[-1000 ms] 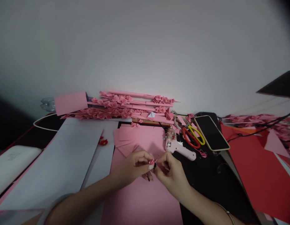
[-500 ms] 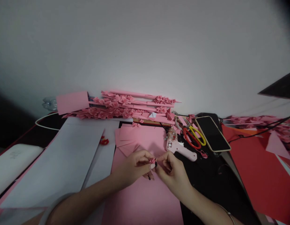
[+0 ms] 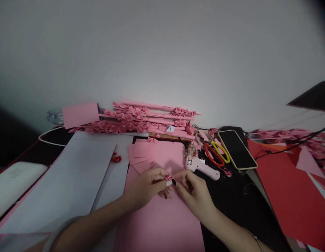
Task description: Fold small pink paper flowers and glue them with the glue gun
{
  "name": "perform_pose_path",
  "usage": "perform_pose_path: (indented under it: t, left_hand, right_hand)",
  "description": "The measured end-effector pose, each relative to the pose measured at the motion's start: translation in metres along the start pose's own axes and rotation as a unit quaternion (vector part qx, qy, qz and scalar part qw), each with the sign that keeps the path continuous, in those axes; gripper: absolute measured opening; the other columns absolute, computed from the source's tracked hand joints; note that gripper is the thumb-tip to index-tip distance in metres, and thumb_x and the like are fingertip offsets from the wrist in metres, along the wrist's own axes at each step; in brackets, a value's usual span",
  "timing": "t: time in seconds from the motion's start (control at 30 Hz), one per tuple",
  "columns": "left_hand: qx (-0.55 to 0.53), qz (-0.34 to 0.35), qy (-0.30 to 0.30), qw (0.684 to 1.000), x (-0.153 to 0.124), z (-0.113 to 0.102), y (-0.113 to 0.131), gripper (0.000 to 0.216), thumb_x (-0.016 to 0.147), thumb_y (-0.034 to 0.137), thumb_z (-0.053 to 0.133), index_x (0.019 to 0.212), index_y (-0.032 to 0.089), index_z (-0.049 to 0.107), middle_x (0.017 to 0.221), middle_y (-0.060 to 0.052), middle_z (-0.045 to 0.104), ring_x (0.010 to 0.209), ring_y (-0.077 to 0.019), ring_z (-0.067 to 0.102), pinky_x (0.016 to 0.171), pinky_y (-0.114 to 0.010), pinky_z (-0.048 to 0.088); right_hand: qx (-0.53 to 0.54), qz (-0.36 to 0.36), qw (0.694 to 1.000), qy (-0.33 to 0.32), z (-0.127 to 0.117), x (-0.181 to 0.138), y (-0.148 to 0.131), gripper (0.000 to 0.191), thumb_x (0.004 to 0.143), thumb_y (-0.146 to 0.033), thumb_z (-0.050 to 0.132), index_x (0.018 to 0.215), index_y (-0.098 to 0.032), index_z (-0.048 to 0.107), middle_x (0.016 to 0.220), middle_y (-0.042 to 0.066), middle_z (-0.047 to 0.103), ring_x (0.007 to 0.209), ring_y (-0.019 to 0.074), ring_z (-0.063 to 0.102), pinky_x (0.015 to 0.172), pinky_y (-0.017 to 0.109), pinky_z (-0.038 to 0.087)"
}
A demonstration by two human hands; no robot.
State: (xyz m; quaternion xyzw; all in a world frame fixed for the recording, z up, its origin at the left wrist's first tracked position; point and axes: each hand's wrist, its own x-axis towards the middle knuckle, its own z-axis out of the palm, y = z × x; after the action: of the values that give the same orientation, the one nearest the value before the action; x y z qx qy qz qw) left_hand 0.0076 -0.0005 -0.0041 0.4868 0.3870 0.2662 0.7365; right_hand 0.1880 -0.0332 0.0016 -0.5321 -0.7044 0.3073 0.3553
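A small pink paper rose (image 3: 169,178) sits pinched between the fingertips of my left hand (image 3: 149,185), above the pink paper sheets. My right hand (image 3: 192,189) meets it from the right, thumb and forefinger pinched together at the rose's edge. Beneath both hands lies a large pink sheet (image 3: 162,227). Smaller pink paper pieces (image 3: 142,150) overlap on its far left part. Just beyond my right hand a pale pink glue gun (image 3: 204,168) rests on its side.
Finished pink paper flower stems (image 3: 125,124) are piled along the wall. Red- and yellow-handled scissors (image 3: 214,154) and a phone (image 3: 238,149) lie right of the glue gun. White sheets (image 3: 65,182) cover the left side, red paper (image 3: 290,189) the right. A black cable (image 3: 296,142) crosses the red paper.
The paper rose has turned slightly in my fingertips, so its spiral top shows more. My hands have barely shifted, and the surrounding items stay put.
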Motion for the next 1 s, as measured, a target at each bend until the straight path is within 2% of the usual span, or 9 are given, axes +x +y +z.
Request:
perform_pose_path:
  t: [0.23, 0.37, 0.57, 0.8, 1.0]
  left_hand:
    - [0.004, 0.000, 0.014, 1.000, 0.000, -0.002, 0.000, 0.021, 0.081, 0.036, 0.062, 0.083, 0.016, 0.058, 0.072, -0.001, 0.068, 0.059, -0.0130, 0.065, 0.059, -0.025, 0.050]
    - [0.015, 0.001, 0.011, 1.000, 0.001, -0.003, -0.001, 0.022, 0.083, 0.037, 0.061, 0.079, 0.015, 0.058, 0.071, -0.001, 0.068, 0.059, -0.0122, 0.065, 0.059, -0.024, 0.050]
    - [0.004, -0.006, 0.009, 1.000, 0.002, -0.005, -0.003, 0.022, 0.083, 0.038, 0.060, 0.081, 0.016, 0.059, 0.074, -0.001, 0.070, 0.061, -0.0126, 0.065, 0.059, -0.024, 0.049]
    - [0.009, -0.005, 0.012, 1.000, 0.003, -0.006, -0.005, 0.022, 0.084, 0.038, 0.060, 0.081, 0.016, 0.059, 0.075, -0.002, 0.070, 0.062, -0.0123, 0.066, 0.058, -0.023, 0.049]
    - [0.026, -0.008, 0.008, 1.000, 0.004, -0.008, -0.006, 0.025, 0.084, 0.041, 0.059, 0.080, 0.016, 0.059, 0.074, -0.003, 0.070, 0.063, -0.0132, 0.066, 0.058, -0.023, 0.049]
  right_hand:
    - [0.004, 0.007, 1.000, 0.007, -0.003, 0.001, 0.000, 0.011, 0.084, -0.014, 0.049, 0.088, -0.016, 0.060, 0.060, -0.006, 0.039, 0.052, 0.0115, 0.040, 0.050, 0.022, 0.032]
    - [0.018, 0.009, 1.000, 0.009, -0.005, 0.002, 0.001, 0.012, 0.090, -0.019, 0.047, 0.090, -0.016, 0.059, 0.065, -0.003, 0.046, 0.056, 0.0123, 0.044, 0.052, 0.022, 0.034]
    - [0.020, -0.003, 1.000, 0.016, -0.010, 0.004, 0.002, 0.020, 0.095, -0.022, 0.042, 0.080, -0.018, 0.054, 0.065, -0.002, 0.047, 0.058, 0.0124, 0.043, 0.055, 0.023, 0.034]
    - [0.035, 0.000, 0.999, -0.006, -0.010, 0.004, 0.007, 0.022, 0.097, -0.023, 0.040, 0.080, -0.019, 0.052, 0.063, -0.003, 0.048, 0.056, 0.0124, 0.045, 0.054, 0.023, 0.034]
    - [0.069, -0.006, 0.997, -0.017, -0.011, 0.003, 0.006, 0.020, 0.097, -0.022, 0.038, 0.092, -0.019, 0.057, 0.067, -0.001, 0.052, 0.055, 0.0125, 0.047, 0.052, 0.023, 0.037]
